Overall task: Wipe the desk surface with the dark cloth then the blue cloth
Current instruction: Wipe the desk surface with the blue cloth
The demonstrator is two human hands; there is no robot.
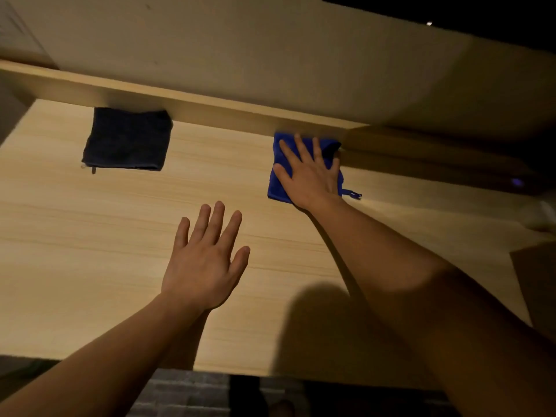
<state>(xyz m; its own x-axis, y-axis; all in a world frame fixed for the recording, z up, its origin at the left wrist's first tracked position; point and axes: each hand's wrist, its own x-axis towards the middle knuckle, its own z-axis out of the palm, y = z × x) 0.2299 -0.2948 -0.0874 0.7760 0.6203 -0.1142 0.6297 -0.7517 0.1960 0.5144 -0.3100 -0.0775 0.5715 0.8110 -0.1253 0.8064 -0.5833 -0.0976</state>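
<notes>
A dark folded cloth (128, 139) lies flat at the back left of the light wooden desk (90, 236), close to the raised back ledge. At the back right lies a blue cloth (278, 185) with a small loop at its corner. My right hand (310, 173) rests flat on top of the blue cloth, fingers spread, pressing it on the desk. My left hand (207, 260) hovers over the middle of the desk with its fingers apart and nothing in it.
A wooden ledge (210, 106) runs along the back of the desk under a beige wall. A pale object (544, 218) and a brown box edge (538, 284) sit at the far right. The desk's front edge is near the bottom, with dark floor below.
</notes>
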